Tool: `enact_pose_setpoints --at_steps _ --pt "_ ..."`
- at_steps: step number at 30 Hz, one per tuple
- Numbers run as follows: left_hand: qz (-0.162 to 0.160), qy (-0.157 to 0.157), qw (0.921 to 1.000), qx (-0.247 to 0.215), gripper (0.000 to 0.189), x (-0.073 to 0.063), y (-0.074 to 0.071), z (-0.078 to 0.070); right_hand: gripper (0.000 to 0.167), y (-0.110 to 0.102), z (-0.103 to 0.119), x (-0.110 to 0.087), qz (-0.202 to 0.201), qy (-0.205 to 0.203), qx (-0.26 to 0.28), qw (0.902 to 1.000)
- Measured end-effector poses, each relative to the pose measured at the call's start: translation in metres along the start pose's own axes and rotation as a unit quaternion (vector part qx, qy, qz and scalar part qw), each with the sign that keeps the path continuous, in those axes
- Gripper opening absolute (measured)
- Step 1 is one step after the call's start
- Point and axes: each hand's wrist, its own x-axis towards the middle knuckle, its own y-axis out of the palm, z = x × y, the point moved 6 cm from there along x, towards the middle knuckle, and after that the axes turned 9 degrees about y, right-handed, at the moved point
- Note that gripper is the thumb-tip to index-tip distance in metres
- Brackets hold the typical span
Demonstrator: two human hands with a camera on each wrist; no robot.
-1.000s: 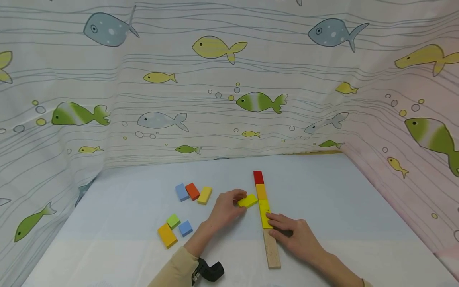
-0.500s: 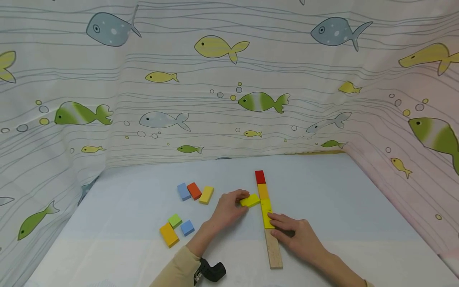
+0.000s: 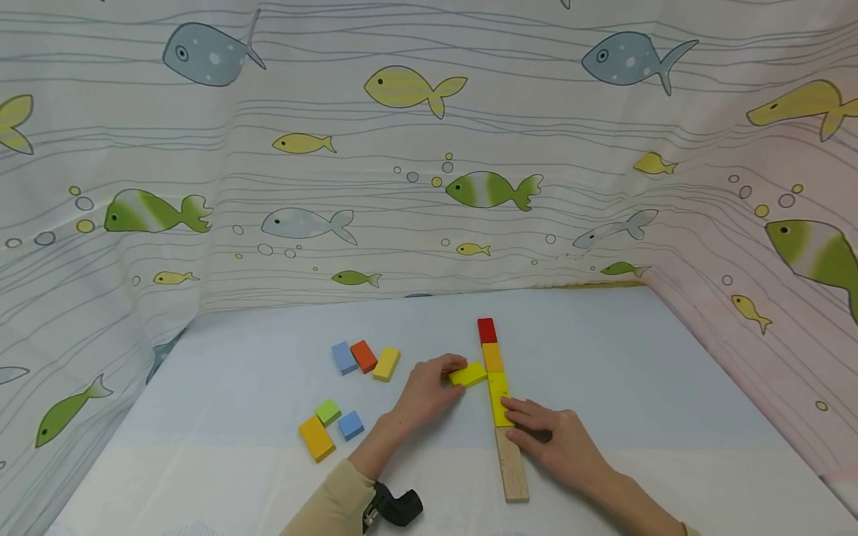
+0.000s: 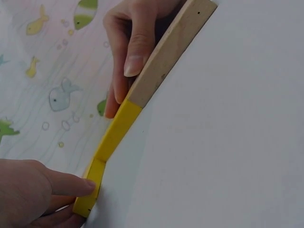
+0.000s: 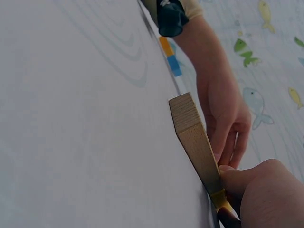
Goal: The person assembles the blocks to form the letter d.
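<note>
Pinching a bright-yellow block, the left hand held its end against the block row to its right, where the right hand, fingers loosely extended, touched the plain wooden block, presumably preventing shifting.

Yellow block, angled, touching straight block row

We log bare wood on the long unpainted block — matt, grain showing, end face rough-looking. Held yellow block and in-row yellow block: smooth, painted-looking. Fish-print curtain: matt, creased cloth. Tabletop smooth, matt. Beige sleeve we read as cloth — black wrist device, plastic-looking.
</note>
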Motion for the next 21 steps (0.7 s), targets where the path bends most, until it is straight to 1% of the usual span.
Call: enact_pose_setpoints --at_steps 10,15,21 --pt "0.001 -0.004 1.0000 0.000 0.039 0.0001 0.0011 0.0005 0.038 -0.0006 -0.0003 0.0006 0.009 0.010 -0.003 0.9999" --pt "0.003 -0.003 1.0000 0.003 0.040 0.0001 0.0012 0.0004 0.038 0.0001 -0.0012 0.0010 0.010 0.005 -0.010 0.9999" --pt "0.005 -0.011 0.9999 0.007 0.042 -0.0017 -0.0012 -0.0016 0.038 0.0009 -0.0014 0.0001 0.002 -0.003 0.005 1.0000"
